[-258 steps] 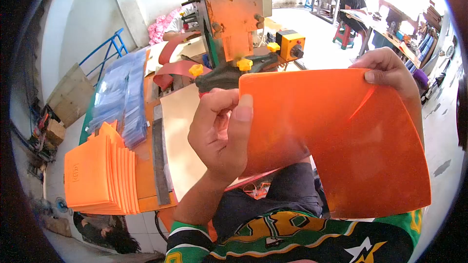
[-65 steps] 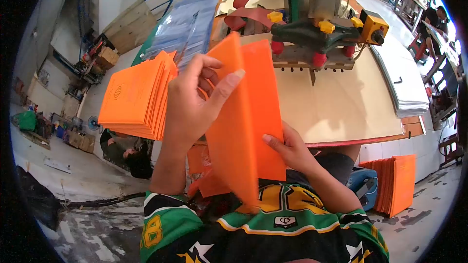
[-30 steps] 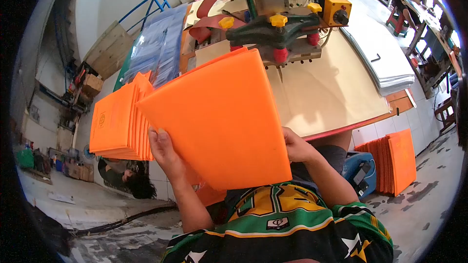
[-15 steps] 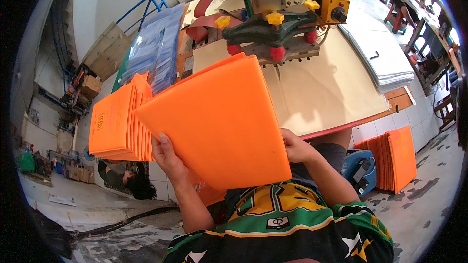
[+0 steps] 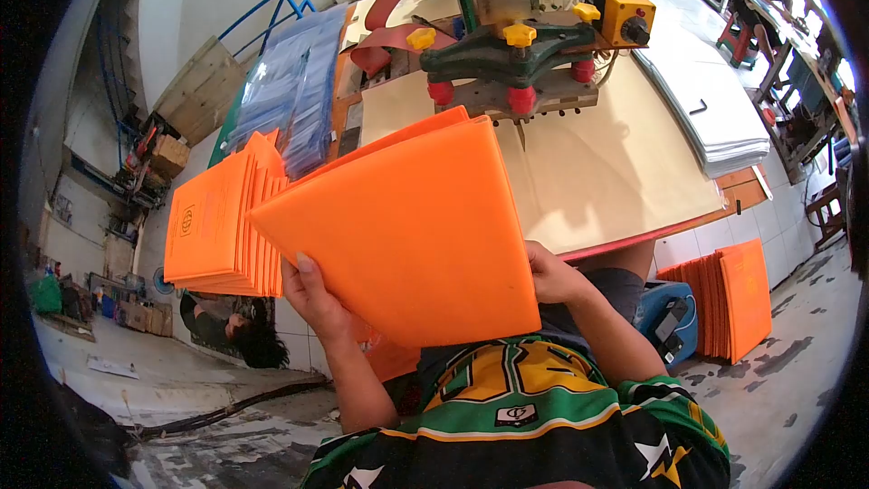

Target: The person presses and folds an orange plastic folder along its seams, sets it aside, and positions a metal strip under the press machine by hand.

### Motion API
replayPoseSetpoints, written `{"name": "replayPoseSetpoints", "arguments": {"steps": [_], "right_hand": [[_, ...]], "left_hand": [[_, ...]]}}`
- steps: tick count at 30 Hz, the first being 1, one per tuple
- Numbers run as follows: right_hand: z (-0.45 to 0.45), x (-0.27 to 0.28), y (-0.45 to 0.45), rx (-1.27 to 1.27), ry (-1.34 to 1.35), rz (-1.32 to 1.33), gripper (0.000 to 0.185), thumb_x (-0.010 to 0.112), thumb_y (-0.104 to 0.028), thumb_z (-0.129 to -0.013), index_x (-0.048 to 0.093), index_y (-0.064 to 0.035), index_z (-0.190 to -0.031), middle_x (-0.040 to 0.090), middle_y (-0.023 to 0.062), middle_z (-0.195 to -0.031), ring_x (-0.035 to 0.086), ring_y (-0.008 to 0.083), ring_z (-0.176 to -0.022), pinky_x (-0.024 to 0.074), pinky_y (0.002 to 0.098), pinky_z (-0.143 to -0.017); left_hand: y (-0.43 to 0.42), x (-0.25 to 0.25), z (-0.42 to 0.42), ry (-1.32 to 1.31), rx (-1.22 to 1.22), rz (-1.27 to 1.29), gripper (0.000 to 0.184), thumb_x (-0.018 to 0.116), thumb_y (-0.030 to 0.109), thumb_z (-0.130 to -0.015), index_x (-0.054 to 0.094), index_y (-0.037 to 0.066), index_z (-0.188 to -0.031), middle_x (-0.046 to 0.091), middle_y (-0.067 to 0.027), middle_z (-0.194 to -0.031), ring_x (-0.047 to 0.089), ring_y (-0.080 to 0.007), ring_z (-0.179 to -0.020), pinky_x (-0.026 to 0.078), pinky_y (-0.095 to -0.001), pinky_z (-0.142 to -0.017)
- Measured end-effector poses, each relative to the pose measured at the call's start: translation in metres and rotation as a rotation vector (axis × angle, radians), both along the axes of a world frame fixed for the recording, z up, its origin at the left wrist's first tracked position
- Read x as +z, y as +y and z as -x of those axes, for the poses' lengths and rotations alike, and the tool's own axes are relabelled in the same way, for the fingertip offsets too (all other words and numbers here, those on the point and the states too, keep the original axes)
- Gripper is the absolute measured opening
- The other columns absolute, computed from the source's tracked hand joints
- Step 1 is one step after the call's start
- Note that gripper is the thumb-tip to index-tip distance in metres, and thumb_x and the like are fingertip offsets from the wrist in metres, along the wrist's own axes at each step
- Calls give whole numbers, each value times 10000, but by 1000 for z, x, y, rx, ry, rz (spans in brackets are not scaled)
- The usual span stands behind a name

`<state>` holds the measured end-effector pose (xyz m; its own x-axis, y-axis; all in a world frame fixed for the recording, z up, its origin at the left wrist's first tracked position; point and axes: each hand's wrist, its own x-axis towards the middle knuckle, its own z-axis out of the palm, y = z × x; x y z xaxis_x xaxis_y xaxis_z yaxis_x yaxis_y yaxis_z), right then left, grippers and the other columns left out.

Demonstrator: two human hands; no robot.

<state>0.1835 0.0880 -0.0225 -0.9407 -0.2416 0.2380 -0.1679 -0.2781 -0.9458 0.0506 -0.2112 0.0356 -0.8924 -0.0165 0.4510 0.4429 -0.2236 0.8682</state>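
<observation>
An orange plastic folder (image 5: 398, 235) is held up in front of my body, its plain face towards me and tilted. My left hand (image 5: 317, 299) grips its lower left edge, thumb on the near face and the other fingers hidden behind. At the right edge my right hand (image 5: 552, 273) is closed on the same folder, with its fingertips partly out of sight. To the left stands a stack of orange folders (image 5: 213, 217) with a printed emblem. Beyond the folder is a press machine (image 5: 516, 54) with yellow knobs and red feet over the table.
A cream sheet (image 5: 625, 181) covers the table under the press. White sheets (image 5: 711, 118) with a hex key on them lie at the right, clear plastic sleeves (image 5: 294, 81) at the left. More orange folders (image 5: 724, 299) stand low at right by a blue box (image 5: 665, 317). Other people are nearby.
The folder's top edge has tipped slightly down and to the right. Both hands keep their grip. The surroundings have shifted a little with the camera.
</observation>
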Motion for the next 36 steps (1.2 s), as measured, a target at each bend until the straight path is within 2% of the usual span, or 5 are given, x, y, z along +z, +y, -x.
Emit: {"name": "replayPoseSetpoints", "arguments": {"steps": [6,10,15,21,36], "right_hand": [[-3,8,-7,-91,-30,89,296,738,-77,-969,657,7,-1241,703,23,-1167,617,118,-1060,529,330,-928],[0,-6,1,-12,25,2,556,697,-56,-1001,499,-34,-1520,640,45,-1412,564,126,-1270,474,343,-1081],[-2,7,-6,-88,-7,59,306,757,-76,-955,663,7,-1235,711,21,-1164,622,122,-1049,529,332,-931],[0,1,-1,7,29,10,530,702,-34,-985,531,-25,-1487,645,39,-1399,560,121,-1271,470,334,-1078],[-1,8,-8,-80,17,69,277,725,-67,-980,664,4,-1240,710,10,-1152,622,111,-1052,532,322,-928]], "left_hand": [[0,-1,-2,18,15,-19,461,593,364,-1083,555,16,-1383,667,-90,-1225,667,-205,-1072,581,-372,-894],[6,7,-7,23,11,-30,411,593,312,-1085,575,-21,-1326,672,-65,-1177,637,-126,-1039,517,-301,-928],[3,2,-3,32,19,-32,428,599,339,-1080,567,-5,-1331,668,-83,-1197,647,-170,-1056,540,-339,-919],[-6,-7,1,68,-5,-10,431,601,348,-1075,548,10,-1338,662,-108,-1230,660,-221,-1084,567,-382,-921],[4,5,-6,63,14,-42,417,594,341,-1084,580,-17,-1297,667,-62,-1146,631,-121,-1006,513,-297,-903]]}}
